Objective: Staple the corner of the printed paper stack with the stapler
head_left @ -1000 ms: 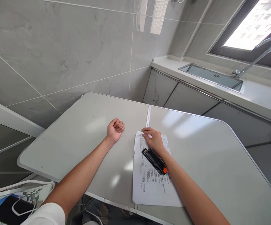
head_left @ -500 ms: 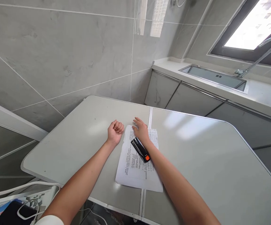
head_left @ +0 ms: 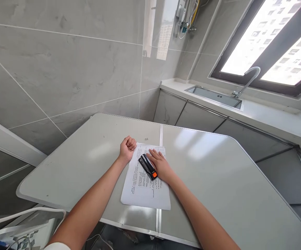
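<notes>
My left hand is curled into a fist and rests on the table at the upper left edge of a printed paper sheet. Its palm is hidden, so I cannot tell whether anything is inside. My right hand lies palm down on the sheet's right side, fingers stretched out and slightly apart. Beside those fingers, on the paper, a black stapler with an orange end lies at a slant. Tiny staple-like bits lie on the table just beyond the sheet's far edge.
The pale folding table has a metal seam down its middle. A tiled wall rises behind it. At the right back stands a counter with a sink and a faucet. A white cable runs at the lower left.
My right hand has come back from the sheet's far edge and now lies flatter on the paper. Tiny bits now show beyond that edge. My left fist stays closed; the camera view has shifted.
</notes>
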`<state>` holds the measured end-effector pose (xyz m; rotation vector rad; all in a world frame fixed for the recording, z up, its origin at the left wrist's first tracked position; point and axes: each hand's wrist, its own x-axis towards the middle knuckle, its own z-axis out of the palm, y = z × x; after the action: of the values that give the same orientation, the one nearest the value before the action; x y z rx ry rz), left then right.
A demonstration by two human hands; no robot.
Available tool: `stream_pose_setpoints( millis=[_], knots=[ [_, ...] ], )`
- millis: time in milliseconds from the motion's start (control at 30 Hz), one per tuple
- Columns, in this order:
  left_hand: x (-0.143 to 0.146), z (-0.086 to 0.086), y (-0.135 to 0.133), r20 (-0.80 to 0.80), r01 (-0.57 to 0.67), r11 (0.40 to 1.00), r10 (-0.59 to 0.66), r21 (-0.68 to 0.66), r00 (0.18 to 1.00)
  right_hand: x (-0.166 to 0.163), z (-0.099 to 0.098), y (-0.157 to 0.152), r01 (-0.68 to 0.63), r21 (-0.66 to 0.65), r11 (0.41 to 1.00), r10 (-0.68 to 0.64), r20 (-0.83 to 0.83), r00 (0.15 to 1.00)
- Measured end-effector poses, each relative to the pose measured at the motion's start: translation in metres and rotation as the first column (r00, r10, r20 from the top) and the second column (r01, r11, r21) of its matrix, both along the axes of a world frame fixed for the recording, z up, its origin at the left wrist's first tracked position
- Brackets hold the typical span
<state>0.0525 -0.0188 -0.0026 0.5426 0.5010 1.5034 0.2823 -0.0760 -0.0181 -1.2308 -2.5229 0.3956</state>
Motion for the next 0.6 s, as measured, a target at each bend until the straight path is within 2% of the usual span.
stream_pose_setpoints(
  millis=[100,167,233,333,467,600],
  knots=[
    [-0.007,0.006,0.001,-0.129,0.126,0.992,-0.125,0.003,0.984,-0.022,0.003,-0.007,0.01,-0.016,1.0,-0.01,0.007,1.0],
    [-0.011,0.008,0.001,-0.261,0.166,0.986,-0.157,0.012,0.953,-0.031,0.004,-0.01,0.031,-0.025,0.999,-0.031,-0.006,0.999],
    [-0.014,0.009,-0.001,-0.343,0.172,0.984,-0.147,0.042,0.928,-0.036,0.002,-0.011,0.044,-0.022,0.999,-0.045,-0.038,0.998],
    [-0.014,0.005,-0.004,-0.376,0.184,0.981,-0.145,0.069,0.915,-0.036,-0.002,-0.01,0.049,-0.029,0.998,-0.053,-0.157,0.986],
    [-0.011,-0.001,-0.005,-0.491,0.168,0.984,-0.115,0.066,0.864,-0.031,-0.004,-0.008,0.123,-0.098,0.988,-0.152,-0.379,0.913],
    [-0.008,-0.003,-0.006,-0.568,0.147,0.987,-0.081,0.072,0.819,-0.03,-0.004,-0.007,0.1,-0.106,0.989,-0.137,-0.428,0.894]
  ],
)
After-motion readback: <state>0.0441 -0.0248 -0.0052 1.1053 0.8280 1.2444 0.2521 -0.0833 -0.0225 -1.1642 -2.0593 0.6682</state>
